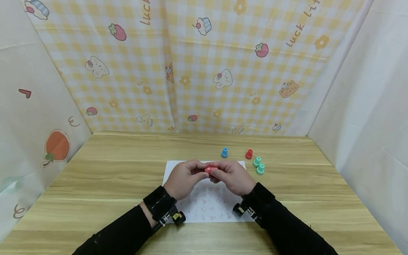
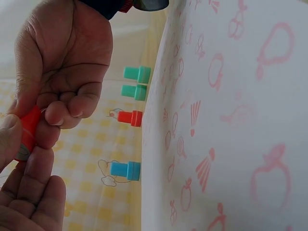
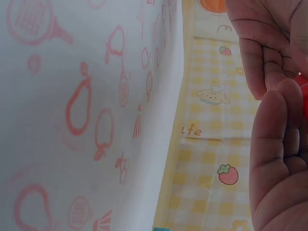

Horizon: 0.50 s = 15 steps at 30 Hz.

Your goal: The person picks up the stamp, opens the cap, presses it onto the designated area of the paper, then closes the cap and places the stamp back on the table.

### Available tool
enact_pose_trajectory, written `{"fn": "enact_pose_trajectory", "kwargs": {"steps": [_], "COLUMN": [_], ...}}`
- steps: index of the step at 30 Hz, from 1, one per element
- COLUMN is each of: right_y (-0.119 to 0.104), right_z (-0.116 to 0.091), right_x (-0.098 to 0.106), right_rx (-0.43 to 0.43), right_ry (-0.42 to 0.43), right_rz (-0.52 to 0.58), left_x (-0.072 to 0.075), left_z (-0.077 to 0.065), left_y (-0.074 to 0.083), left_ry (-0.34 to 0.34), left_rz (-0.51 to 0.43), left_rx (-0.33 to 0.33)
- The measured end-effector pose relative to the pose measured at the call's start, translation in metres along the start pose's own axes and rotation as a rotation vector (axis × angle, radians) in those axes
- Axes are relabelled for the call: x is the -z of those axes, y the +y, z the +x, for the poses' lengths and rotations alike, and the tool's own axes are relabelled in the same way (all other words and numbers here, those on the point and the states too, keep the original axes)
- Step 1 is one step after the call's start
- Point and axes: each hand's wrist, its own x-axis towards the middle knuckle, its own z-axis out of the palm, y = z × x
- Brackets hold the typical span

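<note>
Both hands meet above a sheet of white paper, pinching one small red stamp between them. My left hand holds one end with thumb and fingers. The other end is gripped by my right hand. In the left wrist view the red stamp appears between the fingertips of the two hands, with a greyish round face at its lower end. Fingers hide most of it in the right wrist view. Pink-red prints of fruit, rackets and shuttlecocks cover the paper.
Beyond the paper stand a blue stamp, another red stamp and two green stamps, one at the back and one nearer. The wooden table meets a checked cloth behind and white cloths at both sides.
</note>
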Motion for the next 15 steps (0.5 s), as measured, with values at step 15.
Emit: {"fn": "enact_pose_trajectory", "kwargs": {"steps": [15], "right_y": [-0.0020], "right_z": [-0.0016], "right_x": [-0.0074], "right_rx": [0.054], "right_ry": [0.039], "right_rz": [-0.060], "left_x": [0.0026], "left_z": [0.0010], "left_y": [-0.0021], "left_ry": [-0.024], "left_rz": [-0.051], "left_rx": [-0.043]}}
